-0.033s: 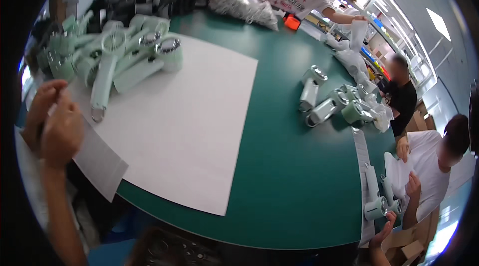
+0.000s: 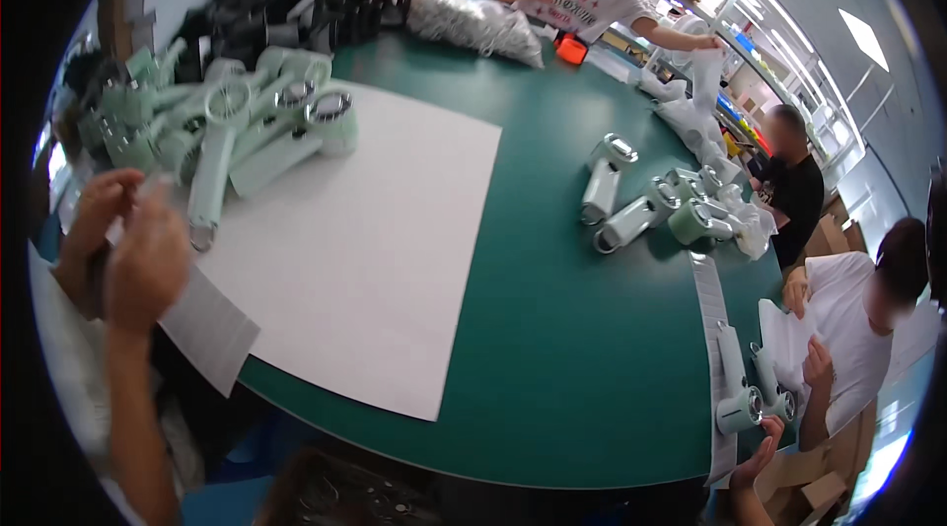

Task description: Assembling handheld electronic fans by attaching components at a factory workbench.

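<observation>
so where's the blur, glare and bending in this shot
In the head view, the hands at the left look smeared, fingertips most; head view again, a pale sheen lies on the far part of the green tabletop and the bright ceiling panel shows white; also in the head view, the tabletop's near edge bows and the picture's corners go black.

A pale grey strip point(image 2: 212, 334), flat-looking and marked with faint crosswise lines, slants along the lower left edge of the large white sheet point(image 2: 365, 260); its near end reaches out beyond that edge and its upper end is hidden. Pale green handheld fans point(image 2: 266, 117) lie heaped on and past the white sheet's upper left corner, heads and handles crossing at odd angles. One fan point(image 2: 209, 176) lies with its round grille up, its silver-tipped handle pointing toward the white sheet's near side.
</observation>
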The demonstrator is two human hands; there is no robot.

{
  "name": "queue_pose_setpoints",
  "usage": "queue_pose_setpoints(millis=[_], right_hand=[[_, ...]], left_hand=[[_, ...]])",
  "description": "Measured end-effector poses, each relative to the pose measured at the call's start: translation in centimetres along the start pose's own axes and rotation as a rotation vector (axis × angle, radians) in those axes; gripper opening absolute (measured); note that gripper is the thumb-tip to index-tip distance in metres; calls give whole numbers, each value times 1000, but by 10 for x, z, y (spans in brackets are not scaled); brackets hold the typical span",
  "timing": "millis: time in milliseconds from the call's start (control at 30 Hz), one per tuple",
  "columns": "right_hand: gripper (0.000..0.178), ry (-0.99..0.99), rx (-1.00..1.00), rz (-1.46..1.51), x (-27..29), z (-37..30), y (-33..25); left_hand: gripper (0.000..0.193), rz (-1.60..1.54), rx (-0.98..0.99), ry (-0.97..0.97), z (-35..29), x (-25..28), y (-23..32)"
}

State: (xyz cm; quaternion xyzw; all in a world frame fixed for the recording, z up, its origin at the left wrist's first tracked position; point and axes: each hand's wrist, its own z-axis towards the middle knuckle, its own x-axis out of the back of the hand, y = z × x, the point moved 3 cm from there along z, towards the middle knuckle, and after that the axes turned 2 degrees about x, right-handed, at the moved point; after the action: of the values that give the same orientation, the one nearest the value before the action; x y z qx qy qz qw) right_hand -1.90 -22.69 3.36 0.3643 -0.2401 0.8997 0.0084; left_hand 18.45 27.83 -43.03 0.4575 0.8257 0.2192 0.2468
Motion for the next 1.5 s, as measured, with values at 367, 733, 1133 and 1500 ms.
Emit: queue_pose_setpoints(millis=[367,733,1133,1500], right_hand=[[59,-462,330,777,43,-56,-159],[21,-511,621,949,62,-108,-82],[38,-339,87,1548,91,-103,-56],[57,-57,-337,1279,77,-74,-10]], left_hand=[[41,-363,29,51,-314,83,29],[39,-226,664,-684,-549,-200,-45],[56,-117,680,-857,-607,-235,-48],[99,332,590,-1290,-568,-190,-58]])
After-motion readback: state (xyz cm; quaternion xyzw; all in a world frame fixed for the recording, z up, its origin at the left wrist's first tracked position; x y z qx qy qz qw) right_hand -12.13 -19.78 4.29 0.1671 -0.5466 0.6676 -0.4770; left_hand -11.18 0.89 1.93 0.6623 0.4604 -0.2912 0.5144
